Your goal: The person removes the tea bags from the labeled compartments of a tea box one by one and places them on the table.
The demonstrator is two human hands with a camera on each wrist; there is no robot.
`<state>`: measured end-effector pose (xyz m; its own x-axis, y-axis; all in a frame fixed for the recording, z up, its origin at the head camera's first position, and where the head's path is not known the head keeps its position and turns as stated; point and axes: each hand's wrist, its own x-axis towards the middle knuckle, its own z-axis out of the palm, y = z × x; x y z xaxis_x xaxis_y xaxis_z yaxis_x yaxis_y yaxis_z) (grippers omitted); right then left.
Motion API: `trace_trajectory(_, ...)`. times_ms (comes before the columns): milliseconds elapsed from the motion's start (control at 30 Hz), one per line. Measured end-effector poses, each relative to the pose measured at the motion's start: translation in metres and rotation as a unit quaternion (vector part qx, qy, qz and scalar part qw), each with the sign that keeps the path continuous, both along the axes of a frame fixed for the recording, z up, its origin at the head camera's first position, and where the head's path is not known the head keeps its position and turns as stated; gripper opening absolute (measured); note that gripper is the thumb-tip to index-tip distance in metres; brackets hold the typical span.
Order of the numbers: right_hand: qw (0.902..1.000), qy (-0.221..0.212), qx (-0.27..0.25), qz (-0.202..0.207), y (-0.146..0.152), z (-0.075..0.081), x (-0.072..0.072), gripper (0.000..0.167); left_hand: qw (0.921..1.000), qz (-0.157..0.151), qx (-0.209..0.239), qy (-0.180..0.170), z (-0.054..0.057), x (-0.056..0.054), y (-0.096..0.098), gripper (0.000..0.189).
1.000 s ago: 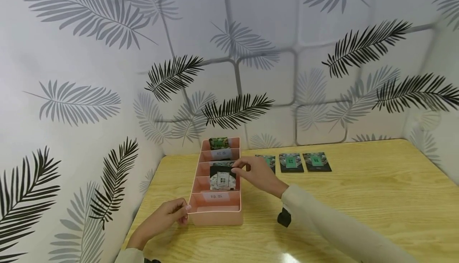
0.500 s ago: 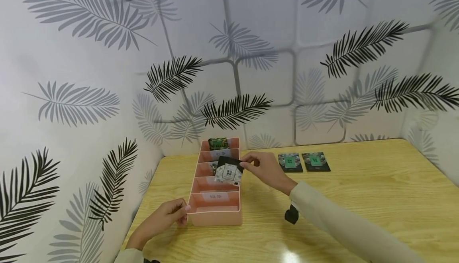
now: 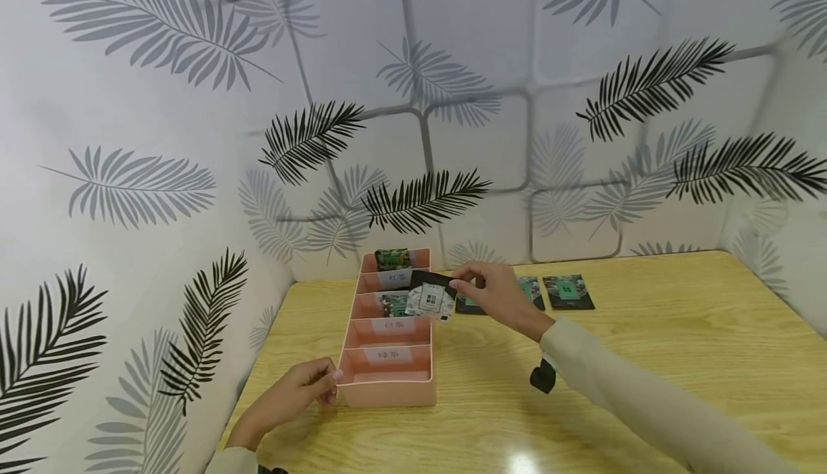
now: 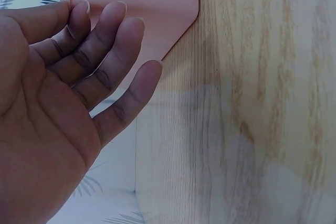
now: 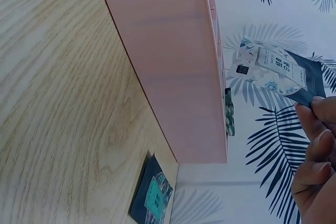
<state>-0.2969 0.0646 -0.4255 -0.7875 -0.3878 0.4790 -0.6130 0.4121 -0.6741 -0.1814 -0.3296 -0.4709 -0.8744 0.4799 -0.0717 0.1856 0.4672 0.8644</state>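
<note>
My right hand [image 3: 500, 298] pinches a black-and-white tea sachet [image 3: 429, 294] by its dark upper edge between thumb and forefinger. The sachet is raised at the right rim of a long pink divided box [image 3: 388, 393]; the right wrist view shows it tilted, above the box's side wall. With thumb and fingertips, my left hand [image 3: 293, 395] grips the box's near left corner. In the left wrist view its other fingers are loosely bent beside the pink wall. A dark patterned sachet [image 3: 393, 305] stands in the middle compartment, partly covered by the held one. Another green-labelled sachet [image 3: 393, 258] sits in the rearmost compartment.
Several dark sachets with green labels lie in a row right of the box: one at the right end [image 3: 568, 292], the others partly behind my right hand. White handwritten labels [image 3: 388, 355] mark compartments. A leaf-patterned wall [image 3: 575, 222] borders the wooden table [image 3: 646, 359].
My right hand has lifted the black-and-white sachet from over the box's middle compartments, moving it back and right to the rim. The dark sachet behind it has come into view. My left hand keeps its place.
</note>
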Motion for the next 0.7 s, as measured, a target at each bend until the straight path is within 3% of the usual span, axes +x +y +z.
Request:
trace_trajectory(333, 0.9997, -0.017, 0.013, -0.010, 0.013, 0.000, 0.001, 0.013, 1.0000, -0.002, 0.006, -0.003, -0.002, -0.001, -0.001, 0.033)
trace_trajectory(700, 0.9995, -0.004, 0.005, -0.029, 0.037, -0.003, 0.001, 0.011, 1.0000, -0.001, 0.003, -0.002, -0.002, -0.001, -0.001, 0.034)
